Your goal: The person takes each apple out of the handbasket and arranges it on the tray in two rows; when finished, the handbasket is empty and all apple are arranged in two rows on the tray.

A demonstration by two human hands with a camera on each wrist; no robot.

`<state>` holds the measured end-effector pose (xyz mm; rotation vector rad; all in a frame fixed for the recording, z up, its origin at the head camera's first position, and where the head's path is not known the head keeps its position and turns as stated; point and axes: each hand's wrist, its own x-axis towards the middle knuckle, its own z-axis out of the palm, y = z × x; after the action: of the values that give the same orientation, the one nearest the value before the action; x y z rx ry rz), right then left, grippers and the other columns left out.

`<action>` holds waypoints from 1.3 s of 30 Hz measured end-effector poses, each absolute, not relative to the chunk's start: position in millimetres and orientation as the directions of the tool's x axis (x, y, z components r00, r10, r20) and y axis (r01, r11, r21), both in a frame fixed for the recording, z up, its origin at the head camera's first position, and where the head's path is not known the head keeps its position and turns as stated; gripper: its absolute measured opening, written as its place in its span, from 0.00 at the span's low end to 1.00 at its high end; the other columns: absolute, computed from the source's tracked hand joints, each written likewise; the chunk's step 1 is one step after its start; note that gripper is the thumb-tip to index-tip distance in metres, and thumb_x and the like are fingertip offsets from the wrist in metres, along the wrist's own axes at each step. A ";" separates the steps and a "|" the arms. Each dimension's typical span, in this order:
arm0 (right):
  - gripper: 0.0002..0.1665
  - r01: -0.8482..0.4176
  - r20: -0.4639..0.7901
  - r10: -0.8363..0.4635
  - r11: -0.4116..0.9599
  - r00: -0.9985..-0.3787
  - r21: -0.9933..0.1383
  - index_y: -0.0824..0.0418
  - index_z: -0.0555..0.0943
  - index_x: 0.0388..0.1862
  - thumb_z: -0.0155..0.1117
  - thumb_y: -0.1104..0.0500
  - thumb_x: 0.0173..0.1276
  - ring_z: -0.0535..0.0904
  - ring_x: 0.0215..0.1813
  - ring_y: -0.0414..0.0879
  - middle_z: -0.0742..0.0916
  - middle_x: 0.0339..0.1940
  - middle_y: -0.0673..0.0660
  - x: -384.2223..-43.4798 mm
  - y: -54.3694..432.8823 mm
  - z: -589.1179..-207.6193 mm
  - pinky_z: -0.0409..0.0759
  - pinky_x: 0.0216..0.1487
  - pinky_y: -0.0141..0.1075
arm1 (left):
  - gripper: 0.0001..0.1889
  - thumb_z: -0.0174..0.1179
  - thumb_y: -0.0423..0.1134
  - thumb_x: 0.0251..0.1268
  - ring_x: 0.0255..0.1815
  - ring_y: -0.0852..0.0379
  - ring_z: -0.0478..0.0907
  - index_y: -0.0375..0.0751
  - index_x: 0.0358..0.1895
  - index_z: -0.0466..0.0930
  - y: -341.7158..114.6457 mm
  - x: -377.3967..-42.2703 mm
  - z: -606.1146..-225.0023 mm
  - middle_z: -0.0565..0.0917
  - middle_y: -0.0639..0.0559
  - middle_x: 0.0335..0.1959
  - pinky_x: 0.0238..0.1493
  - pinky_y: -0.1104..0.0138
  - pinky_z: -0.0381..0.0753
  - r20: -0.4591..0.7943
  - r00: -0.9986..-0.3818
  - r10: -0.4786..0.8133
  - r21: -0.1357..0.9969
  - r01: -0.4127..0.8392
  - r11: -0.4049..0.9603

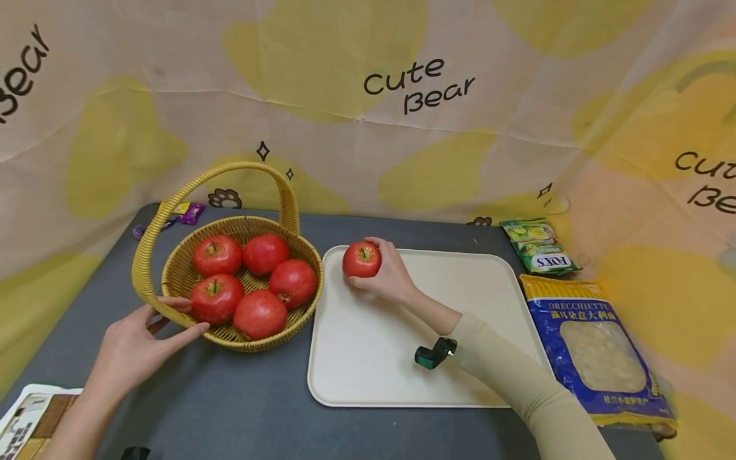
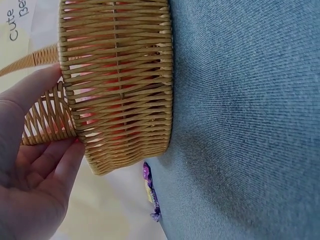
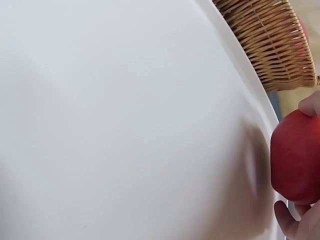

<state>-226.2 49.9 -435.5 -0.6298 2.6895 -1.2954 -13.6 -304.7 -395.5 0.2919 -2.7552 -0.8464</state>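
Observation:
A red apple [image 1: 361, 259] is gripped by my right hand [image 1: 392, 275], thumb and fingers around its sides. It is over the far left corner of a white tray [image 1: 368, 364]; in the right wrist view a shadow falls on the tray beside the apple [image 3: 296, 157]. Left of the tray stands a yellow woven basket [image 1: 250, 347] with a tall arched handle, holding several red apples [image 1: 260, 314]. My left hand [image 1: 135, 348] holds the basket's near left rim at the foot of the handle. In the left wrist view, thumb and fingers straddle that woven handle base [image 2: 49, 117].
Right of the tray lie a blue and yellow pasta bag [image 1: 604, 351] and a green FOX'S packet [image 1: 537, 246]. Small purple candies [image 1: 192, 214] lie behind the basket. A printed packet [image 1: 34, 415] is at the near left table edge. A patterned cloth [image 1: 368, 147] hangs behind the table.

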 end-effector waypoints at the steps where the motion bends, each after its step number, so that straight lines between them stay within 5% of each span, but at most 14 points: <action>1: 0.50 -0.325 0.093 -0.403 0.558 -0.911 -0.764 0.55 0.64 0.68 0.79 0.50 0.47 0.70 0.61 0.50 0.73 0.61 0.55 -226.7 50.0 -436.8 0.82 0.53 0.44 | 0.26 0.75 0.53 0.49 0.46 0.37 0.81 0.44 0.49 0.82 -304.7 -13.7 -395.5 0.84 0.38 0.48 0.37 0.70 0.79 0.169 -0.951 -0.260 0.576 -0.119 0.809; 5: 0.50 -0.326 0.085 -0.410 0.566 -0.908 -0.757 0.55 0.64 0.68 0.79 0.50 0.47 0.69 0.61 0.50 0.73 0.61 0.55 -227.9 50.3 -440.1 0.81 0.53 0.44 | 0.26 0.76 0.53 0.48 0.47 0.38 0.81 0.44 0.49 0.82 -304.8 -13.9 -395.7 0.84 0.40 0.47 0.33 0.86 0.71 0.174 -0.949 -0.263 0.581 -0.117 0.805; 13: 0.51 -0.364 0.116 -0.427 0.563 -0.897 -0.742 0.54 0.64 0.67 0.81 0.49 0.47 0.68 0.62 0.48 0.72 0.61 0.54 -227.7 50.8 -443.8 0.81 0.54 0.43 | 0.26 0.76 0.53 0.49 0.48 0.39 0.80 0.44 0.49 0.82 -305.3 -14.3 -396.0 0.84 0.40 0.46 0.33 0.89 0.70 0.176 -0.947 -0.267 0.592 -0.115 0.797; 16: 0.51 -0.379 0.129 -0.433 0.560 -0.892 -0.737 0.54 0.64 0.67 0.81 0.49 0.46 0.67 0.62 0.47 0.72 0.61 0.54 -227.1 51.5 -444.4 0.80 0.55 0.43 | 0.26 0.75 0.54 0.48 0.44 0.59 0.81 0.46 0.48 0.82 -305.4 -14.0 -396.1 0.85 0.42 0.46 0.34 0.89 0.70 0.176 -0.946 -0.273 0.595 -0.118 0.795; 19: 0.51 -0.389 0.138 -0.437 0.561 -0.889 -0.731 0.54 0.64 0.67 0.81 0.48 0.47 0.67 0.62 0.47 0.72 0.61 0.53 -227.0 52.5 -445.4 0.79 0.55 0.43 | 0.25 0.75 0.55 0.48 0.41 0.82 0.70 0.48 0.48 0.82 -305.7 -13.6 -396.0 0.85 0.43 0.46 0.35 0.89 0.69 0.181 -0.944 -0.277 0.598 -0.118 0.793; 22: 0.51 -0.391 0.136 -0.440 0.564 -0.888 -0.727 0.54 0.65 0.67 0.81 0.48 0.47 0.67 0.62 0.47 0.72 0.61 0.53 -227.1 53.1 -445.7 0.79 0.56 0.44 | 0.25 0.75 0.56 0.48 0.39 0.88 0.64 0.48 0.47 0.82 -306.0 -13.1 -396.0 0.85 0.44 0.46 0.35 0.89 0.69 0.182 -0.942 -0.282 0.601 -0.120 0.790; 25: 0.51 -0.384 0.127 -0.439 0.566 -0.889 -0.730 0.55 0.65 0.68 0.81 0.48 0.47 0.67 0.62 0.48 0.72 0.61 0.54 -227.0 53.7 -444.7 0.79 0.56 0.44 | 0.25 0.75 0.56 0.48 0.40 0.79 0.72 0.48 0.47 0.82 -305.8 -12.9 -396.5 0.85 0.44 0.46 0.35 0.88 0.70 0.181 -0.942 -0.284 0.602 -0.122 0.789; 31: 0.44 -0.385 0.147 -0.425 0.555 -0.893 -0.737 0.56 0.69 0.65 0.78 0.48 0.52 0.68 0.61 0.48 0.74 0.61 0.54 -225.3 53.7 -435.2 0.79 0.55 0.43 | 0.25 0.75 0.56 0.49 0.46 0.43 0.81 0.47 0.48 0.82 -305.2 -13.2 -396.5 0.84 0.42 0.46 0.34 0.85 0.73 0.167 -0.945 -0.282 0.604 -0.128 0.787; 39: 0.10 -0.536 0.332 -0.485 0.378 -0.809 -0.755 0.58 0.84 0.44 0.69 0.59 0.64 0.77 0.48 0.45 0.84 0.44 0.48 -226.1 41.6 -405.1 0.82 0.49 0.41 | 0.26 0.73 0.57 0.50 0.48 0.39 0.79 0.45 0.48 0.81 -305.2 -12.5 -394.6 0.84 0.41 0.47 0.34 0.84 0.74 0.153 -0.946 -0.287 0.608 -0.139 0.782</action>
<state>-226.1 41.6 -405.1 -0.9839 2.6524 -1.4873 -12.5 -305.2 -394.6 0.3320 -2.7365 -0.9065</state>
